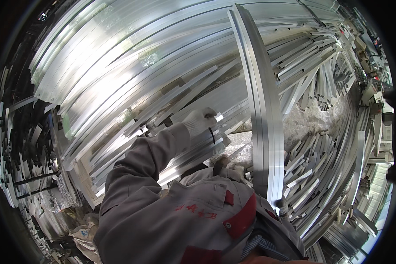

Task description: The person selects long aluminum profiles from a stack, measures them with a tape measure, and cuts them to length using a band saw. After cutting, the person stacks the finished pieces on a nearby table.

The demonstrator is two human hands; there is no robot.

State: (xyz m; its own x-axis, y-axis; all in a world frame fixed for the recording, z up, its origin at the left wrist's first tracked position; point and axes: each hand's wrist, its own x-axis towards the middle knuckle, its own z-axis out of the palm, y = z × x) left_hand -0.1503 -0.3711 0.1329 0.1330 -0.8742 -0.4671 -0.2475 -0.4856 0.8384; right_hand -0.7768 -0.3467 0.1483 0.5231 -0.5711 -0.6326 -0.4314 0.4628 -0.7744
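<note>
A long silvery aluminium profile (260,101) with lengthwise ridges runs from the top of the view down to the right side of my body. At its lower end, my right hand (282,206) in a dark-looking glove is closed on its edge; most of that hand is hidden. My left arm reaches forward in a grey sleeve. My left hand (201,119), in a white glove, is curled into a fist over the stacked bars. A bright metal end shows beside its fingers, but what it grips cannot be made out. Just below it, a black strap (212,135) crosses some bars.
Wide, shiny aluminium profiles (105,48) lie stacked across the far left. Many loose bars (312,171) are heaped at the right, and more (303,53) lie at the far right. Crumpled clear plastic wrap (317,119) lies between the heaps. Short offcuts (33,163) fill the left side.
</note>
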